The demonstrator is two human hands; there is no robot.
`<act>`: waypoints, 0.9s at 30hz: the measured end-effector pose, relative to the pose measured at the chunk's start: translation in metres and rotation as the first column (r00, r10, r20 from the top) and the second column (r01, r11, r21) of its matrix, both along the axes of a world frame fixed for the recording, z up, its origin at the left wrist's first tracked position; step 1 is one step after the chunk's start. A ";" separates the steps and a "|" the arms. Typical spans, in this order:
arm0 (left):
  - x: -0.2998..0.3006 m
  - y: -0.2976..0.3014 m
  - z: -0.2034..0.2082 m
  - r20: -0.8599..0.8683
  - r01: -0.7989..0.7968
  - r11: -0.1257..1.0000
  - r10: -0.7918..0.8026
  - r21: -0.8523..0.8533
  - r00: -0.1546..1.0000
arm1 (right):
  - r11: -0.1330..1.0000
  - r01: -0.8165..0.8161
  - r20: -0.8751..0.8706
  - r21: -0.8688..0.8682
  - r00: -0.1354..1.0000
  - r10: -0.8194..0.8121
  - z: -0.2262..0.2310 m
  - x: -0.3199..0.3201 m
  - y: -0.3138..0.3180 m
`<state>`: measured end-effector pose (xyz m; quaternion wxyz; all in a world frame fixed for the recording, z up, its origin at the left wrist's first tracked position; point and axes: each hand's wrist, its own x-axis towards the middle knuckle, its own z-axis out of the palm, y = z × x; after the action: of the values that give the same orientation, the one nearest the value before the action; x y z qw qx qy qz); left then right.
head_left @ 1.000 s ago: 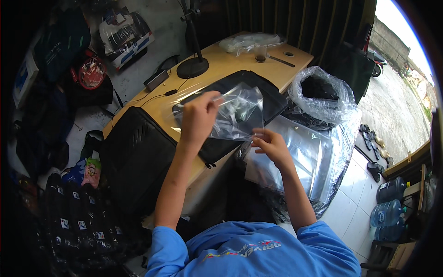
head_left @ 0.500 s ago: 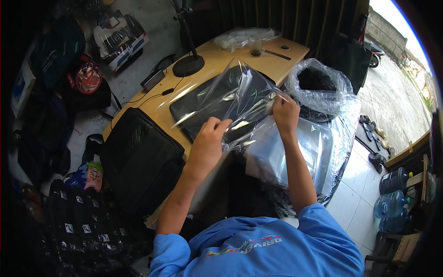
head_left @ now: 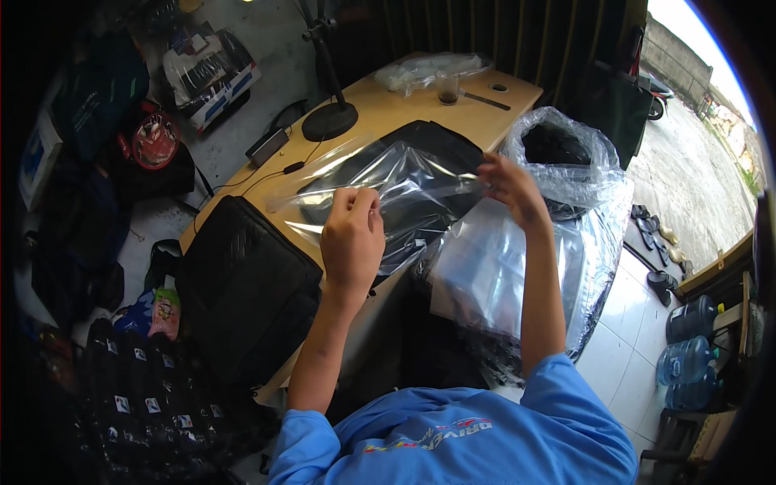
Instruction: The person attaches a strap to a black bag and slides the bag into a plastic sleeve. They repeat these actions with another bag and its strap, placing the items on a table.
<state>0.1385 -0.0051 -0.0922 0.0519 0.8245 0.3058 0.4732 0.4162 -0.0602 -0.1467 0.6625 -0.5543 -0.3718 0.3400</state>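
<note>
A clear plastic bag [head_left: 404, 178] spreads, creased and shiny, over a flat black bag [head_left: 436, 141] on the wooden table. My left hand [head_left: 354, 238] is closed at the near left part of the clear plastic, pinching it. By the right edge of the plastic is my right hand [head_left: 513, 190], its fingers apart and slightly blurred, with no grip on the sheet visible. Another black bag [head_left: 242, 283], bulkier, leans at the table's left end. Below my right forearm lies a stack of clear plastic bags [head_left: 493, 267].
On the table [head_left: 372, 109] stand a black lamp base [head_left: 330, 121], a glass with dark liquid [head_left: 447, 90] and a small black box [head_left: 267, 147] with a cable. An open plastic sack [head_left: 594, 162] holds dark goods at the right. Water jugs [head_left: 683, 360] stand on the tiled floor.
The clear plastic has come down flatter over the black bag. My left hand has moved slightly up and left; my right hand has shifted a little right and its fingers have spread.
</note>
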 end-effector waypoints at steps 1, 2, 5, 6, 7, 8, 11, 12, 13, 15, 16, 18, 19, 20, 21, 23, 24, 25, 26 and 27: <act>0.002 0.002 0.001 0.000 0.026 0.999 -0.026 0.024 1.000 | 0.979 0.191 0.025 -0.076 0.982 -0.190 -0.004 0.026 0.020; 0.002 0.004 0.000 0.027 0.060 0.998 -0.059 -0.009 0.998 | 0.923 0.381 0.389 -0.046 0.859 -0.335 -0.011 0.045 0.041; -0.005 0.004 0.001 0.038 0.032 0.999 -0.033 0.025 0.999 | 0.888 0.406 0.731 -0.215 0.670 -0.130 -0.007 0.071 0.088; -0.008 0.002 0.001 0.041 0.021 0.999 -0.023 0.028 0.999 | 0.836 0.278 0.693 -0.473 0.704 0.158 -0.005 0.075 0.097; -0.011 -0.002 0.001 0.001 -0.008 1.000 0.008 -0.004 1.000 | 0.840 0.272 0.696 -0.469 0.700 0.162 -0.006 0.079 0.100; -0.012 -0.004 0.001 -0.037 -0.049 0.998 0.048 -0.032 0.998 | 0.806 0.292 0.726 -0.515 0.648 0.229 -0.006 0.084 0.106; -0.019 -0.007 -0.006 -0.050 -0.115 0.992 0.113 -0.053 0.992 | 0.768 0.197 0.618 -0.610 0.724 0.305 -0.011 0.098 0.105; -0.030 -0.006 -0.007 -0.058 -0.174 0.981 0.170 -0.085 0.984 | 0.768 -0.084 0.309 -0.635 0.884 0.352 0.003 0.083 0.094; -0.034 -0.002 -0.007 -0.056 -0.170 0.982 0.166 -0.087 0.985 | 0.757 -0.333 -0.038 -0.562 0.925 0.379 0.012 0.077 0.081; -0.039 0.004 -0.009 -0.030 -0.205 0.977 0.204 -0.055 0.979 | 0.704 -0.386 -0.159 -0.596 0.916 0.368 0.010 0.078 0.071; -0.040 0.004 -0.006 -0.036 -0.215 0.973 0.212 -0.084 0.977 | 0.755 -0.399 -0.188 -0.520 0.916 0.355 0.002 0.074 0.060; -0.041 0.006 -0.004 -0.004 -0.189 0.980 0.189 -0.062 0.982 | 0.808 -0.460 -0.330 -0.367 0.877 0.349 -0.012 0.068 0.045; -0.041 0.008 -0.003 0.026 -0.168 0.985 0.168 -0.034 0.985 | 0.806 -0.459 -0.331 -0.372 0.878 0.347 -0.021 0.066 0.037; -0.040 0.010 -0.002 0.031 -0.171 0.985 0.172 -0.038 0.985 | 0.842 -0.460 -0.362 -0.282 0.864 0.350 -0.026 0.062 0.028; -0.041 0.011 -0.002 0.052 -0.173 0.985 0.173 -0.012 0.984 | 0.869 -0.456 -0.397 -0.190 0.845 0.357 -0.030 0.054 0.019; -0.043 0.014 -0.002 0.072 -0.172 0.985 0.171 0.008 0.983 | 0.911 -0.390 -0.395 -0.132 0.864 0.313 -0.031 0.046 0.003; -0.045 0.018 0.000 0.071 -0.183 0.982 0.180 0.036 0.981 | 0.943 -0.301 -0.351 -0.141 0.906 0.236 -0.030 0.046 -0.004; -0.046 0.021 0.002 0.070 -0.193 0.979 0.189 0.064 0.980 | 0.967 -0.208 -0.306 -0.147 0.939 0.155 -0.029 0.046 -0.011; -0.046 0.022 0.006 0.029 -0.208 0.977 0.206 0.050 0.978 | 0.966 -0.208 -0.310 -0.156 0.939 0.152 -0.026 0.048 -0.023; -0.046 0.024 0.009 0.026 -0.220 0.974 0.219 0.048 0.975 | 0.979 -0.096 -0.253 -0.179 0.966 0.048 -0.019 0.050 -0.031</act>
<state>0.0923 0.0188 -0.0834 -0.0184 0.7818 0.3825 0.4920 0.4662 -0.0913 -0.1660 0.6350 -0.5543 -0.2721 0.4642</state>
